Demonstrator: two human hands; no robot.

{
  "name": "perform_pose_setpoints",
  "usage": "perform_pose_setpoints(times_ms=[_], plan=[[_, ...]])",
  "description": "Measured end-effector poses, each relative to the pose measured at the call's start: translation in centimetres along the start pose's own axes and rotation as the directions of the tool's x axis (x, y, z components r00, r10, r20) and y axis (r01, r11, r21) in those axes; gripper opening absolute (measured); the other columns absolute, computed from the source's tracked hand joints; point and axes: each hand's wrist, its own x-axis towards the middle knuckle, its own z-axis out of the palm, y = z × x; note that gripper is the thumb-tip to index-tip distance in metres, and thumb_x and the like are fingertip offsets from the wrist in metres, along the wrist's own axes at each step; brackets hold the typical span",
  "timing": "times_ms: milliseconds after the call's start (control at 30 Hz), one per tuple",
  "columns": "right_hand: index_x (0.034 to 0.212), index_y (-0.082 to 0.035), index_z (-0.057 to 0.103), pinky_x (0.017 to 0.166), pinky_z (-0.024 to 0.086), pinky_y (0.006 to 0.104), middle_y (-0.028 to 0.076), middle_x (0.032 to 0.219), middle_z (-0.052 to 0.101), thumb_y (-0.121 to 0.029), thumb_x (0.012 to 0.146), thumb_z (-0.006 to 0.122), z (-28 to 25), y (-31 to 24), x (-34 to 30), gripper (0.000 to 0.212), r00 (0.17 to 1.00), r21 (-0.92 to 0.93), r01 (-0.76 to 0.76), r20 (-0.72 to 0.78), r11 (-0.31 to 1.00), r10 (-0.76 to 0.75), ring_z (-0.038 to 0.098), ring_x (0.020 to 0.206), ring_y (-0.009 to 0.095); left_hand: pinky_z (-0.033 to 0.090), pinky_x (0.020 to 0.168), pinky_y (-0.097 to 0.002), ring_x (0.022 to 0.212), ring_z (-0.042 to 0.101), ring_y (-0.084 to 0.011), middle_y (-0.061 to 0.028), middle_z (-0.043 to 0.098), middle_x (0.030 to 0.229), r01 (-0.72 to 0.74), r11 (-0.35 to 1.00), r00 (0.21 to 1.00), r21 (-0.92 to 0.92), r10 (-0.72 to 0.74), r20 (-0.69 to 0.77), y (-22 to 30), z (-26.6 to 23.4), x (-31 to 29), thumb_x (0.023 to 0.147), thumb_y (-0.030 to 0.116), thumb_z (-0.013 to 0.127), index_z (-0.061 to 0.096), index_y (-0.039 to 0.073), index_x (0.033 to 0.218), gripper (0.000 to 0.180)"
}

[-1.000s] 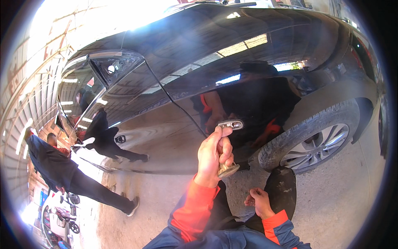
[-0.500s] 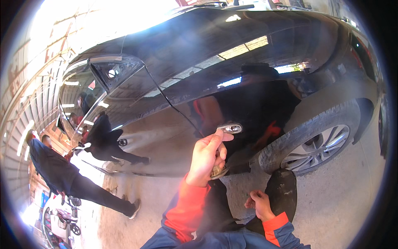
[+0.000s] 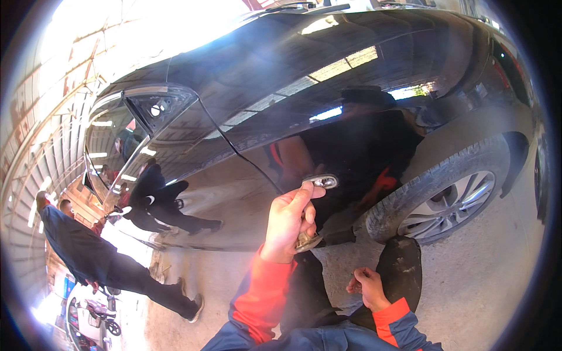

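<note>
Pinches a small, shiny lamp [image 3: 326, 182] between thumb and finger of the left hand [image 3: 284, 227], by the end at its 9 o'clock. Holds the lamp up close to the side of a dark car [image 3: 246, 193]; with so much shine there, hard to tell if touching it. Holds a tan piece [image 3: 308, 242] in the bent fingers of the same hand, near 6 o'clock from the lamp. Curls the right hand [image 3: 369, 288] loosely, with the thumb apart from the fingers, at 5 o'clock from the lamp and near the right knee [image 3: 400, 263]. Wears blue sleeves [image 3: 241, 336] with orange-red ends. Has the car's wheel [image 3: 448, 205] at 3 o'clock from the lamp, and another person [image 3: 85, 245] in dark clothes at 8 o'clock, well apart.
</note>
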Motion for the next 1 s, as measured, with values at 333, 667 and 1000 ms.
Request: perform_pose_setpoints(times_ms=[333, 667, 1000], plan=[[0.099, -0.006, 0.060, 0.059, 0.057, 0.0360, 0.010, 0.073, 0.067, -0.019, 0.105, 0.061, -0.1, 0.1, 0.0, 0.014, 1.000, -0.001, 0.002, 0.015, 1.000, -0.002, 0.069, 0.062, 0.024, 0.036, 0.041, -0.0244, 0.040, 0.039, -0.0070, 0.0029, 0.049, 0.054, 0.054, 0.997, 0.998, 0.057, -0.056, 0.029, 0.4, -0.3, 0.3, 0.106, 0.034, 0.063, 0.070, -0.005, 0.109, 0.040], [0.098, -0.006, 0.059, 0.057, 0.055, 0.0355, 0.012, 0.071, 0.068, -0.020, 0.105, 0.061, -0.4, 0.4, 0.3, 0.015, 1.000, -0.020, 0.027, 0.008, 0.999, -0.027, 0.068, 0.060, 0.024, 0.032, 0.042, -0.0264, 0.042, 0.036, -0.0079, 0.0046, 0.043, 0.054, 0.070, 0.995, 0.998, -0.066, -0.070, -0.003, -0.4, 0.6, 0.1, 0.104, 0.034, 0.064, 0.069, 0.005, 0.104, 0.029], [0.098, -0.006, 0.059, 0.056, 0.055, 0.0341, 0.012, 0.072, 0.068, -0.021, 0.105, 0.061, -0.2, 0.3, 0.1, 0.017, 0.999, -0.018, 0.025, 0.020, 1.000, -0.025, 0.068, 0.060, 0.023, 0.037, 0.041, -0.0254, 0.040, 0.040, -0.0082, 0.0024, 0.048, 0.052, 0.074, 0.997, 0.992, -0.014, -0.075, -0.098, -0.7, 2.1, 0.1, 0.099, 0.037, 0.073, 0.073, -0.001, 0.101, 0.038]])
